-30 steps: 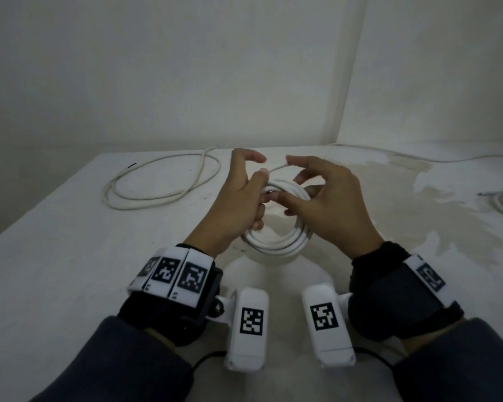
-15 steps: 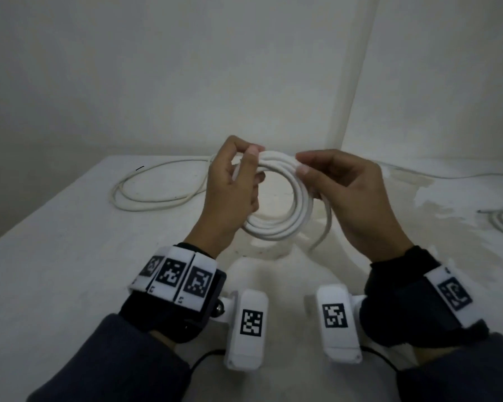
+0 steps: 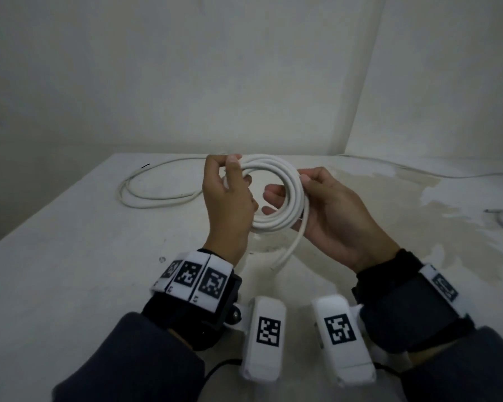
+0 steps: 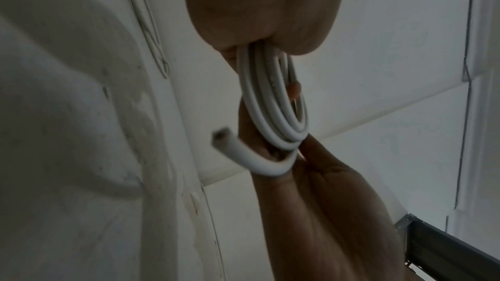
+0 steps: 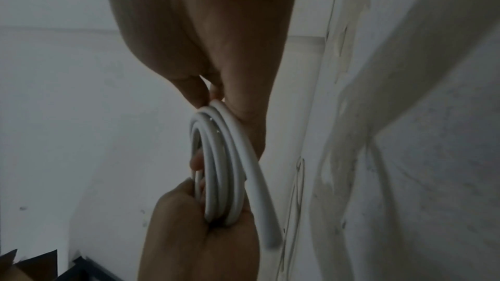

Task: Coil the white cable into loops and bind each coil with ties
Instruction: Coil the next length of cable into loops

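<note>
Coil of white cable [image 3: 276, 195] held upright above the table [image 3: 70, 256], between both hands. Left hand [image 3: 230, 204] pinching its left side with thumb and fingers, right hand [image 3: 334, 216] curled round its right side. Loose end [image 3: 288, 250] dangling below; second cable [image 3: 157, 187] lying looped far left.

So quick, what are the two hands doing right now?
Left hand: closed, pinching the left side of the white cable coil.
Right hand: closed, gripping the coil's right side.
</note>
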Tool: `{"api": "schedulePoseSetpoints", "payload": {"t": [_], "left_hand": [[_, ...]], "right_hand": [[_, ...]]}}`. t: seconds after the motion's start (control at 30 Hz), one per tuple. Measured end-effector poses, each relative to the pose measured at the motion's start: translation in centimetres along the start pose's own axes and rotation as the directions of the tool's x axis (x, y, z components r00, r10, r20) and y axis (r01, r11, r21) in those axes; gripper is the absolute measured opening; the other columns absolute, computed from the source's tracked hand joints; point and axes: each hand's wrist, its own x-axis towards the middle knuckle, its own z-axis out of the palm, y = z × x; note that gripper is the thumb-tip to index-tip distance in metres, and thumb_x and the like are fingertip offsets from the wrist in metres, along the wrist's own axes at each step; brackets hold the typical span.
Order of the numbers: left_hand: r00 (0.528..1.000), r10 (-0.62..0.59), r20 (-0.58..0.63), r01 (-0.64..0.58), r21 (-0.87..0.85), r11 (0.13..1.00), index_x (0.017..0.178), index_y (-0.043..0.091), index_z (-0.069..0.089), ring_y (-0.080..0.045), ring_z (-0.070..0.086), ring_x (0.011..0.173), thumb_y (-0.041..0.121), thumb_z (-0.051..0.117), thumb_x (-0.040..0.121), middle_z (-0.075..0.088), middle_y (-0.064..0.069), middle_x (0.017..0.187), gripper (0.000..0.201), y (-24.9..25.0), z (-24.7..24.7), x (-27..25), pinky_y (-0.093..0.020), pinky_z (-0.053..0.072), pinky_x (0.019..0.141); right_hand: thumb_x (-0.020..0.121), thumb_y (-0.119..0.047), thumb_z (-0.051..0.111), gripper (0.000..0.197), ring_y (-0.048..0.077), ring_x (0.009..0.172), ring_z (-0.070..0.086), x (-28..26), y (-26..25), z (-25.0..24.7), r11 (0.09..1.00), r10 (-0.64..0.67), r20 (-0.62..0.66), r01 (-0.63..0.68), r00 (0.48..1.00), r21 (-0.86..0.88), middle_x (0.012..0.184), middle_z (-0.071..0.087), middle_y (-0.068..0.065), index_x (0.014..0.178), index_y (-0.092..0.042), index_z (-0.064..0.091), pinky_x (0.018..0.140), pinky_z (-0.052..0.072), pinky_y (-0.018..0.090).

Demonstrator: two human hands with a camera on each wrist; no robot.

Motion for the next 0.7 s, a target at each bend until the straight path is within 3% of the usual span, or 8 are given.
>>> {"api": "schedulePoseSetpoints", "payload": {"t": [0.1, 0.17, 0.27, 0.4, 0.57, 0.63, 0.7], "left_hand": [[1.000, -0.006, -0.022, 0.006, -0.003, 1.000, 0.093, 0.015, 0.046, -0.005, 0.033, 0.038, 0.024, 0.036, 0.103, 0.045, -0.004, 0.066, 0.017, -0.1, 0.3, -0.2, -0.017, 0.030, 0.037], [1.000, -0.020, -0.019, 0.020, -0.011, 1.000, 0.096, 0.012, 0.043, -0.003, 0.033, 0.036, 0.024, 0.035, 0.103, 0.045, -0.004, 0.068, 0.016, -0.1, 0.5, -0.3, -0.017, 0.032, 0.036], [0.998, -0.064, 0.023, 0.064, -0.022, 0.998, 0.096, 0.014, 0.040, -0.004, 0.035, 0.038, 0.026, 0.033, 0.104, 0.043, -0.003, 0.070, 0.016, -0.4, 0.9, -0.6, -0.018, 0.038, 0.040], [0.968, -0.188, 0.167, 0.201, -0.064, 0.978, 0.095, 0.020, 0.039, -0.007, 0.044, 0.050, 0.026, 0.033, 0.104, 0.043, -0.001, 0.067, 0.012, -1.2, 1.3, -1.1, -0.022, 0.044, 0.056], [0.833, -0.364, 0.416, 0.501, -0.291, 0.815, 0.109, 0.011, 0.040, -0.015, 0.052, 0.059, 0.011, 0.038, 0.102, 0.052, -0.010, 0.071, 0.007, -1.1, 1.0, -1.1, -0.027, 0.051, 0.060], [0.743, -0.382, 0.550, 0.608, -0.314, 0.729, 0.111, 0.011, 0.040, -0.019, 0.057, 0.062, 0.002, 0.041, 0.097, 0.058, -0.014, 0.077, 0.017, -1.0, 0.2, -0.8, -0.034, 0.054, 0.069], [0.641, -0.387, 0.663, 0.688, -0.273, 0.672, 0.105, 0.012, 0.043, -0.020, 0.060, 0.060, -0.009, 0.046, 0.085, 0.062, -0.017, 0.080, 0.029, -0.6, -0.8, -0.4, -0.036, 0.057, 0.070]], "right_hand": [[0.104, -0.024, 0.033, 0.023, 0.022, 0.069, 0.068, 0.3, 0.7, 0.0, 0.999, 0.008, 0.002, -0.008, 1.000, 0.037, 0.075, 0.068, 0.014, 0.109, -0.010, 0.049, 0.069, 0.059, 0.035], [0.104, -0.027, 0.033, 0.023, 0.019, 0.060, 0.056, 0.5, 1.1, 0.0, 0.996, -0.038, 0.012, 0.036, 0.999, 0.087, 0.070, 0.057, 0.010, 0.115, -0.013, 0.046, 0.068, 0.053, 0.032], [0.104, -0.026, 0.032, 0.015, 0.013, 0.049, 0.040, 0.8, 1.5, -0.1, 0.984, -0.101, -0.025, 0.104, 0.995, 0.144, 0.059, 0.042, 0.004, 0.105, -0.015, 0.042, 0.058, 0.047, 0.026], [0.104, -0.022, 0.033, 0.022, 0.010, 0.040, 0.029, 1.1, 1.0, -1.1, 0.976, -0.138, -0.165, 0.163, 0.977, 0.146, 0.051, 0.034, -0.001, 0.085, -0.016, 0.044, 0.045, 0.036, 0.023], [0.102, -0.017, 0.036, 0.030, 0.008, 0.035, 0.022, 1.4, -0.7, -2.9, 0.987, -0.161, -0.245, 0.161, 0.956, -0.021, 0.047, 0.030, -0.003, 0.072, -0.019, 0.042, 0.039, 0.024, 0.017], [0.101, -0.017, 0.038, 0.030, 0.008, 0.035, 0.022, 1.1, -1.4, -3.4, 0.990, -0.132, -0.203, 0.118, 0.970, -0.082, 0.046, 0.029, -0.003, 0.071, -0.019, 0.042, 0.038, 0.024, 0.016], [0.101, -0.017, 0.039, 0.028, 0.008, 0.033, 0.022, 0.8, -1.9, -3.5, 0.989, -0.073, -0.130, 0.056, 0.989, -0.135, 0.047, 0.029, -0.002, 0.073, -0.018, 0.044, 0.037, 0.025, 0.013]]}}
